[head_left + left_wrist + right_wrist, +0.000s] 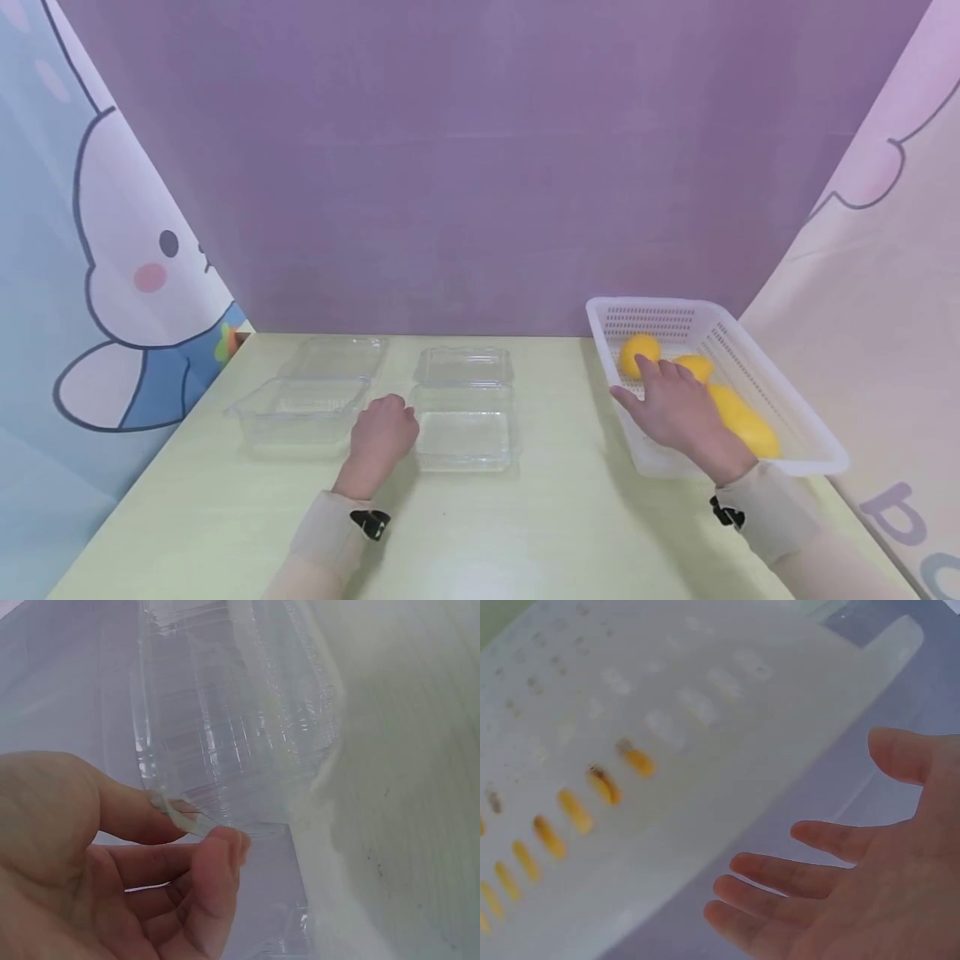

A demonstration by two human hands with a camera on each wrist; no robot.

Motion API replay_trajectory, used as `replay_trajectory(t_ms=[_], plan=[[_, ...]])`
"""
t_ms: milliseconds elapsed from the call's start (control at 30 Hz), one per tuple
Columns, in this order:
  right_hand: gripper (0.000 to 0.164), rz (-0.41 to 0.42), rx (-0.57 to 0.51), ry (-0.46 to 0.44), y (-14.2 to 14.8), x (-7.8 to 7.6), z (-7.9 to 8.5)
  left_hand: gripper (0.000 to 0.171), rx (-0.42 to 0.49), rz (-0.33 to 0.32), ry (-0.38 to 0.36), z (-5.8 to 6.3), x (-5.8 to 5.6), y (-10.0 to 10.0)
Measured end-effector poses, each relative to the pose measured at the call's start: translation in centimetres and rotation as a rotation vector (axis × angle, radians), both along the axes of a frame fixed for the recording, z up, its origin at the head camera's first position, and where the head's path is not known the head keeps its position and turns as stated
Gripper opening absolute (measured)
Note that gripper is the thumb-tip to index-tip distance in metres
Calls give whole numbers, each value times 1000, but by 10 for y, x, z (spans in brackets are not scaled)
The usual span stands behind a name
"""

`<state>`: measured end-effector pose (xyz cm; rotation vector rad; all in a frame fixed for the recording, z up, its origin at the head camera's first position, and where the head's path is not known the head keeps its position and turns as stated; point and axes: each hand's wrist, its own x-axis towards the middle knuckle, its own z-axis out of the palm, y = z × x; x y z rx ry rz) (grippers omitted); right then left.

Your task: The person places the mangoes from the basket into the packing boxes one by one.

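**Yellow Pieces in the White Basket, Clear Box at the Fingertips**

A person's left hand (384, 437) pinches the edge of a hinged clear container (463, 433) between thumb and forefinger at a pale table (465, 542). The container sits near the table's middle, its lid (465, 367) laid back behind its base, the tabletop showing through the plastic. To its left stands a second clear container (300, 425), also with its lid thrown back.

At right, the right hand (671, 408), fingers extended and thumb spread wide, grips nothing as it reaches over a white slotted basket (787, 388). Whether the fingertips touch anything there cannot be told. Inside the basket lie yellow, fruit-like pieces (640, 354): a rounded one near the left wall, another just beyond the fingers, and more yellow partly behind the wrist, toward the near right corner. The right wrist view catches yellow through the basket's slots.
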<state>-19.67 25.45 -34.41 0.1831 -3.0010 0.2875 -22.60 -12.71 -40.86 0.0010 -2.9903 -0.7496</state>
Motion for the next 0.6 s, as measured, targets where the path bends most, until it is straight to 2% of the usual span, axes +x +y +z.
replay_trajectory(t_ms=[167, 367, 600], plan=[[76, -21, 23, -49, 11, -1, 0, 28, 64, -1, -25, -1, -3, -3], [76, -37, 45, -50, 19, 0, 1, 25, 137, -16, -50, -6, -8, -5], [77, -39, 60, -61, 29, -1, 3, 23, 244, -5, -118, -5, -11, -6]])
